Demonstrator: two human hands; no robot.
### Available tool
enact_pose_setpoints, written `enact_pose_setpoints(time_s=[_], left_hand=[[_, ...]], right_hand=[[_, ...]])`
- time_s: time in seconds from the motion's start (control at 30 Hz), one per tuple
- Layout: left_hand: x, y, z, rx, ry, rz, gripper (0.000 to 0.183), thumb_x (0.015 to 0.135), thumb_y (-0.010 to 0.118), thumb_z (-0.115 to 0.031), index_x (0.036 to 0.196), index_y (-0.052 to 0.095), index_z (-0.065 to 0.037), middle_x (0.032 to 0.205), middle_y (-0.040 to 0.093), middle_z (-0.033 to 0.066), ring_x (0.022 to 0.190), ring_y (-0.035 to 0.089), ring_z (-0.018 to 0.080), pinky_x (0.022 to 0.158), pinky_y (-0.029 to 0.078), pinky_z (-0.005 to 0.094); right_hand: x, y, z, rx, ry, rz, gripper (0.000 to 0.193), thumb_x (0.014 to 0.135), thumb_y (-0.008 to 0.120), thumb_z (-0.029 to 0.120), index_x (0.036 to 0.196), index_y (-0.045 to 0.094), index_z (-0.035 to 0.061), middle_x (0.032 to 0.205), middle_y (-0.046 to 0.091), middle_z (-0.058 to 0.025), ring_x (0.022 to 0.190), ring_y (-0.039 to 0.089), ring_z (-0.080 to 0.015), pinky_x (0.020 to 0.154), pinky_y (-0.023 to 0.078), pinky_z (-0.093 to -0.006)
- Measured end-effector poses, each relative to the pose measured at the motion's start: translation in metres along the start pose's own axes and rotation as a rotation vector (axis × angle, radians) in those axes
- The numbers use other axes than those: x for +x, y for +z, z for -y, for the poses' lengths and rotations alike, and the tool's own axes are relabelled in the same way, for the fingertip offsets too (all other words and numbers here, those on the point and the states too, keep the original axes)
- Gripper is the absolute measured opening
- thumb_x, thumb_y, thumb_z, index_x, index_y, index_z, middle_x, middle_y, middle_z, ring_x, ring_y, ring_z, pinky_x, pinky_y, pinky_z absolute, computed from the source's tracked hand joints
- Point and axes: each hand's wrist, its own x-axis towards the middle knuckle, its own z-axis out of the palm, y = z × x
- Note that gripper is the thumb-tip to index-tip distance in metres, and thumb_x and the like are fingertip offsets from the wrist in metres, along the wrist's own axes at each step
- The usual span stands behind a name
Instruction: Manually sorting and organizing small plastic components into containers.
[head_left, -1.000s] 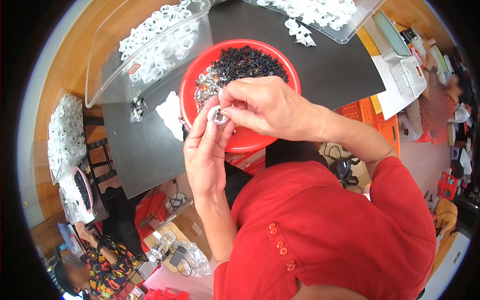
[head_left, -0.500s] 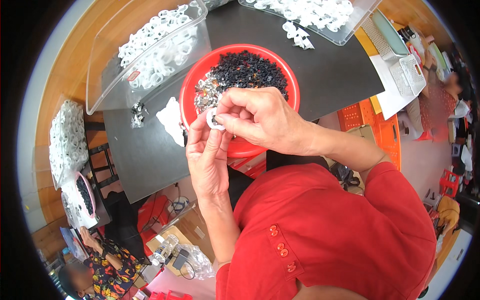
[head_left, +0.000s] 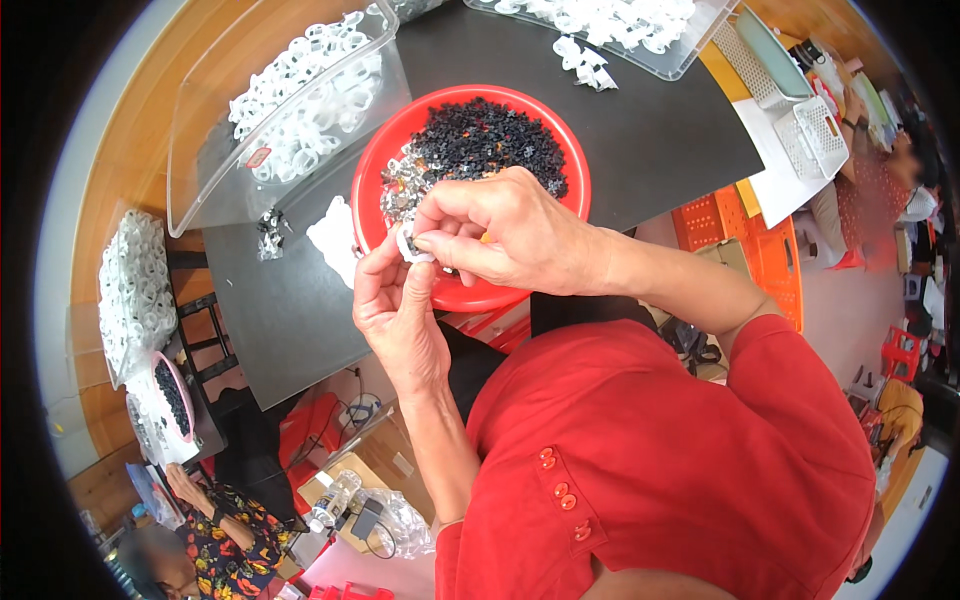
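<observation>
Between my hands, over the near left rim of a red basin (head_left: pixel 583 165), is a small white plastic ring (head_left: pixel 419 256). My left hand (head_left: pixel 400 320) grips its lower edge between thumb and fingers. The thumb and forefinger of my right hand (head_left: pixel 510 235) are pinched at the ring's opening, on something small and dark that I cannot make out. Many small black plastic pieces (head_left: pixel 490 140) fill the basin's far side, and shiny metal pieces (head_left: pixel 403 178) lie at its left. My right hand hides part of the basin's near side.
A clear bin (head_left: pixel 215 190) of white rings stands at the back left, another clear tray (head_left: pixel 670 70) at the back right. Several loose white parts (head_left: pixel 585 64) lie on the dark table (head_left: pixel 660 140). At the lower left is a co-worker's hand (head_left: pixel 185 487) by a pink-rimmed bowl (head_left: pixel 188 410).
Both hands have shifted slightly left together with the white ring. The ring is tilted a little differently, and my right fingers still press at it.
</observation>
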Motion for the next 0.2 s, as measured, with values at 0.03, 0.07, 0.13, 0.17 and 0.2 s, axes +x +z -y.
enact_pose_setpoints(time_s=[0.03, 0.07, 0.13, 0.17, 0.2], left_hand=[[0.0002, -0.0013, 0.0004, 0.016, 0.006, 0.011, 0.029, 0.088, 0.063, 0.002, 0.116, 0.057, -0.001, 0.114, 0.062, 0.0104, 0.105, 0.060, 0.0172, 0.094, 0.048, 0.0322], [0.0002, -0.0021, 0.0011, 0.017, 0.005, 0.011, 0.029, 0.088, 0.063, 0.002, 0.116, 0.057, -0.001, 0.114, 0.062, 0.0104, 0.105, 0.060, 0.0172, 0.094, 0.048, 0.0322], [-0.0001, -0.0039, 0.0018, 0.065, 0.044, 0.013, 0.030, 0.087, 0.063, 0.002, 0.116, 0.057, -0.001, 0.116, 0.062, 0.0114, 0.105, 0.060, 0.0176, 0.094, 0.048, 0.0324], [-0.0002, -0.0052, 0.0013, 0.108, 0.049, 0.009, 0.030, 0.087, 0.063, 0.002, 0.117, 0.057, -0.001, 0.116, 0.062, 0.0116, 0.106, 0.060, 0.0180, 0.094, 0.048, 0.0329], [0.0005, -0.0062, 0.0012, 0.149, 0.052, 0.010, 0.031, 0.087, 0.063, 0.002, 0.117, 0.057, -0.001, 0.117, 0.062, 0.0117, 0.106, 0.060, 0.0183, 0.094, 0.048, 0.0334]], right_hand=[[0.0000, -0.0003, 0.0001, 0.001, 0.000, -0.001, 0.010, 0.087, 0.062, 0.007, 0.087, 0.060, -0.0025, 0.068, 0.067, -0.0110, 0.061, 0.067, -0.0167, 0.054, 0.053, -0.0274], [-0.0001, -0.0006, 0.0001, -0.007, 0.014, 0.008, 0.010, 0.088, 0.062, 0.007, 0.087, 0.060, -0.0025, 0.069, 0.067, -0.0109, 0.060, 0.067, -0.0167, 0.054, 0.053, -0.0277], [0.0003, -0.0004, 0.0011, -0.012, 0.025, 0.020, 0.010, 0.088, 0.061, 0.007, 0.088, 0.060, -0.0024, 0.069, 0.067, -0.0107, 0.060, 0.067, -0.0168, 0.054, 0.053, -0.0281], [0.0007, -0.0005, 0.0026, 0.028, 0.080, 0.047, 0.010, 0.089, 0.060, 0.008, 0.089, 0.060, -0.0021, 0.069, 0.068, -0.0096, 0.060, 0.068, -0.0173, 0.055, 0.054, -0.0276], [0.0007, -0.0016, 0.0044, 0.065, 0.138, 0.072, 0.011, 0.090, 0.059, 0.009, 0.090, 0.060, -0.0017, 0.069, 0.068, -0.0086, 0.060, 0.068, -0.0179, 0.056, 0.054, -0.0270]])
